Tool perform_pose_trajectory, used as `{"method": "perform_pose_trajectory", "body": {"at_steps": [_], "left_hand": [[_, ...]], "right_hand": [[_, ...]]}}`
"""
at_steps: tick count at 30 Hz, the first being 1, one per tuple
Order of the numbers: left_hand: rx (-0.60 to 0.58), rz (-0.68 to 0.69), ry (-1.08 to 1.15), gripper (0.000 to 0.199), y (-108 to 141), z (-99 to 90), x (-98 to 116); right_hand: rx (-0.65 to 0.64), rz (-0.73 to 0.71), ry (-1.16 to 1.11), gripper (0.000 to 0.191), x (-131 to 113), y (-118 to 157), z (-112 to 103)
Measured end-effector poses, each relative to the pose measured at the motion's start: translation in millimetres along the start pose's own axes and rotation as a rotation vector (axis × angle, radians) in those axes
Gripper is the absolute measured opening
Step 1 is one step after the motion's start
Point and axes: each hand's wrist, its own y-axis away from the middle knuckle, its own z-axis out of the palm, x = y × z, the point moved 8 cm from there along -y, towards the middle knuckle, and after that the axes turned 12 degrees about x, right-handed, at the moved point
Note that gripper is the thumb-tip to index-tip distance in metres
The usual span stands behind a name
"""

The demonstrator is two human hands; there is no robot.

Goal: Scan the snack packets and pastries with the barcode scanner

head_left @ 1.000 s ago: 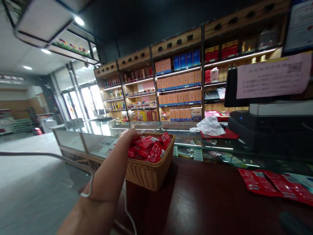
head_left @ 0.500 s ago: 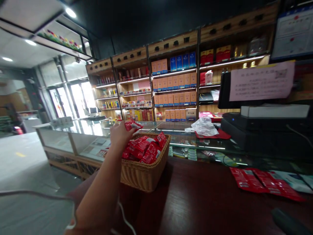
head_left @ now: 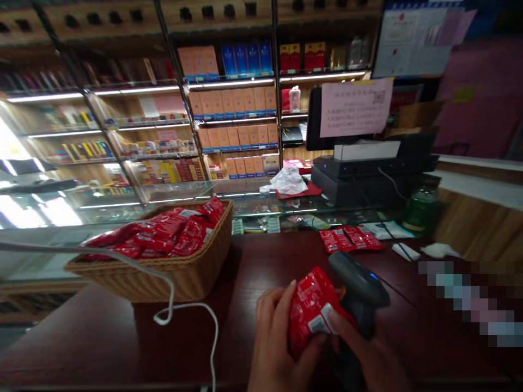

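My left hand [head_left: 272,337] grips a shiny red packet [head_left: 312,305], its fingers behind and along the left edge. A white barcode label shows on the packet's lower right. My right hand [head_left: 379,354] is closed around the handle of a dark grey barcode scanner [head_left: 359,277], lit by a small blue light. One digit of that hand reaches to the packet beside the label. The scanner's head is just right of the packet, tilted. Part of its handle is hidden by my right hand. To the left, a wicker basket [head_left: 183,277] holds several similar red packets [head_left: 163,234].
A white cable [head_left: 216,337] loops over the dark wooden counter [head_left: 261,256]. Further back lie red packets [head_left: 349,238], crumpled white plastic [head_left: 288,181] and a green jar [head_left: 420,209]. A dark machine [head_left: 347,182] and a screen with pink paper [head_left: 353,109] stand behind. Stocked shelves line the wall.
My left hand has moved from above the basket to the counter's front, bringing a red packet. My right hand has come into view with the scanner raised. The view has turned right.
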Motion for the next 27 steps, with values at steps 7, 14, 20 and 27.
{"method": "perform_pose_trajectory", "body": {"at_steps": [7, 14, 20, 27], "left_hand": [[-0.484, -0.565, 0.458, 0.039, -1.2, 16.4, -33.9], [-0.486, -0.887, 0.686, 0.04, 53.1, 28.1, -47.9], [-0.393, -0.997, 0.887, 0.051, 102.9, 43.8, -29.9], [-0.376, -1.167, 1.222, 0.068, 142.1, 63.3, -22.2]], "right_hand": [[-0.087, 0.143, -0.137, 0.063, 11.2, -2.7, 4.6], [-0.15, 0.158, -0.133, 0.057, 22.7, -0.8, -5.7], [-0.128, 0.143, -0.097, 0.055, 31.9, 4.7, -39.5], [-0.084, 0.089, -0.13, 0.05, 34.3, 14.1, -59.8]]}}
